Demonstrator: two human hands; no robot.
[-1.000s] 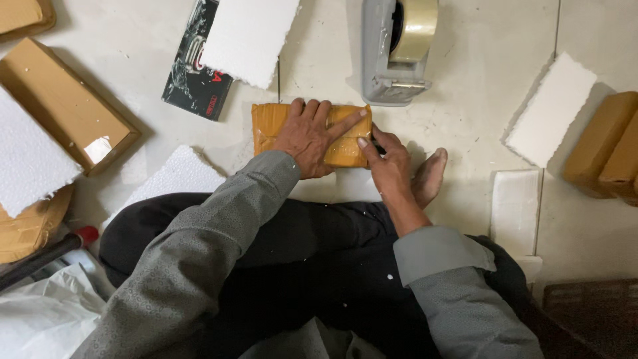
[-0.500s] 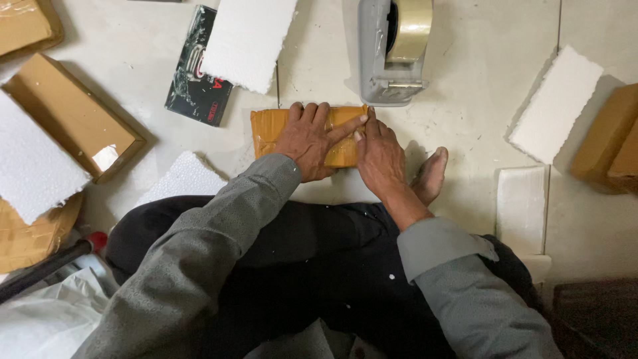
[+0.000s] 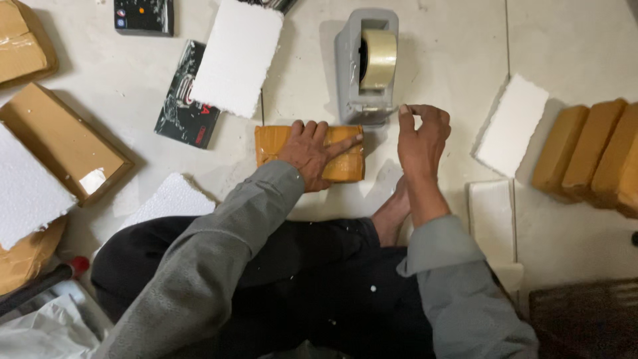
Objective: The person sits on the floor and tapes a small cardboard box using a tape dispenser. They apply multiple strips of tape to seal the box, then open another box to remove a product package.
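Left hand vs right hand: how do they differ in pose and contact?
The left hand lies flat, palm down, fingers spread on the tan taped parcel; the right hand is raised beside the parcel, touching nothing flat. The left hand's fingers are extended; the right hand's fingertips are pinched together by the grey tape dispenser, though any tape between them is too thin to see. Both come from grey sleeves.

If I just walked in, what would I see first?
Probably the two hands in the middle of the pale tiled floor. The left hand presses flat on a small package wrapped in shiny brown tape, and the right hand pinches its fingers just beside a grey tape dispenser with a clear roll. A row of similar brown wrapped packages stands at the right.
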